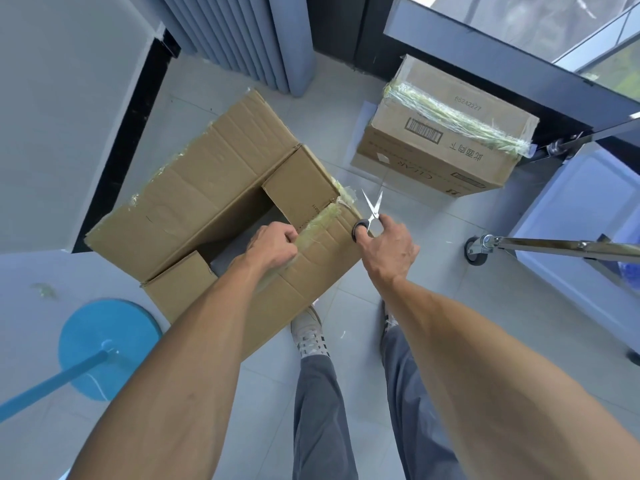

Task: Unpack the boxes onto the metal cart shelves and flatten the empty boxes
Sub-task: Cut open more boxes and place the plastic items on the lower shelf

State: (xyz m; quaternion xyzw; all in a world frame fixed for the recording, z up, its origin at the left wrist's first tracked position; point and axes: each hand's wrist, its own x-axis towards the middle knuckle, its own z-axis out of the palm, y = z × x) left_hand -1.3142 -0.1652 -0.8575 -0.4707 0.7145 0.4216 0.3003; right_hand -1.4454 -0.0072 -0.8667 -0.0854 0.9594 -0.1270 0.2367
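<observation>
A large brown cardboard box (194, 199) sits on the tiled floor in front of me, partly open, its far flap folded back and its inside dark. My left hand (273, 245) grips the taped edge of the near flap. To its right, my right hand (388, 247) holds a pair of scissors (372, 209) with black handles, blades spread and pointing away from me, just off the box's right corner. A second box (446, 133), sealed with clear tape, stands on the floor at the upper right. The metal cart (554, 244) shows a chrome bar and a caster at the right.
A blue round base with a blue pole (104, 344) stands at the lower left. A grey wall and a ribbed grey panel (239, 36) lie beyond the open box. My feet (308, 327) stand close behind the box. A glass door frame runs along the upper right.
</observation>
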